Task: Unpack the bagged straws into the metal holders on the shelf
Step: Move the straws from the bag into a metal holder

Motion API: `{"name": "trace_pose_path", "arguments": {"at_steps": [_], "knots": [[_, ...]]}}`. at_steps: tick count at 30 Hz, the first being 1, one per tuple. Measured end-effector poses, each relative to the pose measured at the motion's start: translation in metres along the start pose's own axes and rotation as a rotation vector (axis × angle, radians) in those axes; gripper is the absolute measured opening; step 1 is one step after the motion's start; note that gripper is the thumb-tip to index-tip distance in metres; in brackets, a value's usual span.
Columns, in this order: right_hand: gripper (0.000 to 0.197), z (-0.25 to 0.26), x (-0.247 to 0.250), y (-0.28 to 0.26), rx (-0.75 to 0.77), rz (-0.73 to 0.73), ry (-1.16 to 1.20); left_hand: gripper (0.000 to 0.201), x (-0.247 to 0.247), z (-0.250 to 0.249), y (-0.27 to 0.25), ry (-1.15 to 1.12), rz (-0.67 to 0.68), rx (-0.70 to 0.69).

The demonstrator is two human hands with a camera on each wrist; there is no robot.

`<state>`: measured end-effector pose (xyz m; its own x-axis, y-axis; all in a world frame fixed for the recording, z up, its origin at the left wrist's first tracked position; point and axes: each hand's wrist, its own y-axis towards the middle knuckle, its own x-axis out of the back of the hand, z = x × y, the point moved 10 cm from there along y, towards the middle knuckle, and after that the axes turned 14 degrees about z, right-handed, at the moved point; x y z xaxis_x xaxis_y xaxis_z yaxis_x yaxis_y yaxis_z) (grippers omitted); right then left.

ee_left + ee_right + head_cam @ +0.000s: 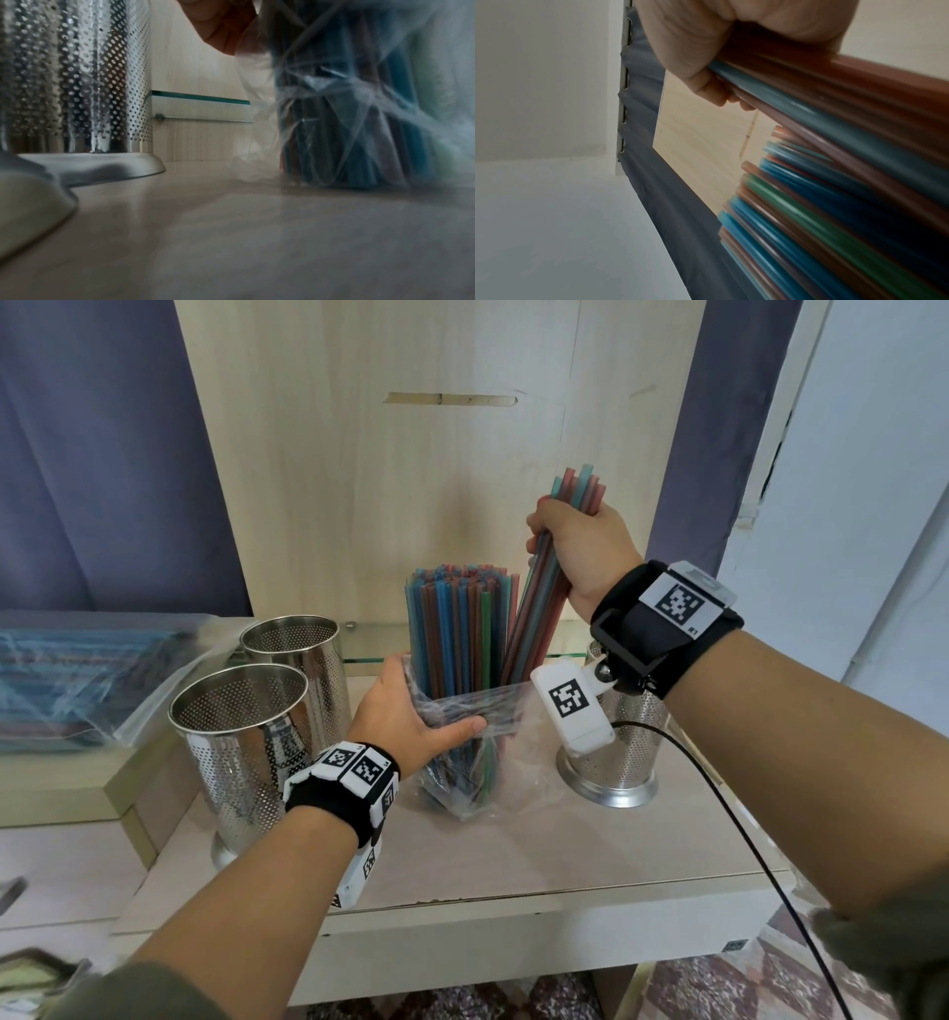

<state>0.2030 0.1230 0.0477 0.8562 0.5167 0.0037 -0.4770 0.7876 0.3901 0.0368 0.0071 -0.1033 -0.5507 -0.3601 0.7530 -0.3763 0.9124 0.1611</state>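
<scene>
A clear plastic bag [464, 762] of blue, red and green straws [457, 629] stands upright on the shelf [513, 855]. My left hand [411, 711] grips the bag around its middle; the bag [359, 121] fills the right side of the left wrist view. My right hand [575, 546] holds a tilted bunch of straws [544, 588], partly lifted out of the bag, with their tops sticking up past my fist. The right wrist view shows the fist [706, 50] wrapped round that bunch [834, 101]. Perforated metal holders stand left [241, 737], back left [298, 649] and right [616, 752].
Another bag of straws [77, 680] lies flat on a raised ledge at the left. A wooden back panel [411, 454] rises behind the shelf, with a low glass strip [200, 105] at its foot. A black cable [744, 839] trails from my right wrist.
</scene>
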Motion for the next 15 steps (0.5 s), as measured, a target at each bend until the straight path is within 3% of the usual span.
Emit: {"name": "trace_pose_path", "arguments": {"at_steps": [15], "knots": [[0.018, 0.053, 0.037, 0.001, 0.092, -0.061, 0.182, 0.118, -0.003, 0.003, 0.006, -0.082, 0.018, -0.091]]}}
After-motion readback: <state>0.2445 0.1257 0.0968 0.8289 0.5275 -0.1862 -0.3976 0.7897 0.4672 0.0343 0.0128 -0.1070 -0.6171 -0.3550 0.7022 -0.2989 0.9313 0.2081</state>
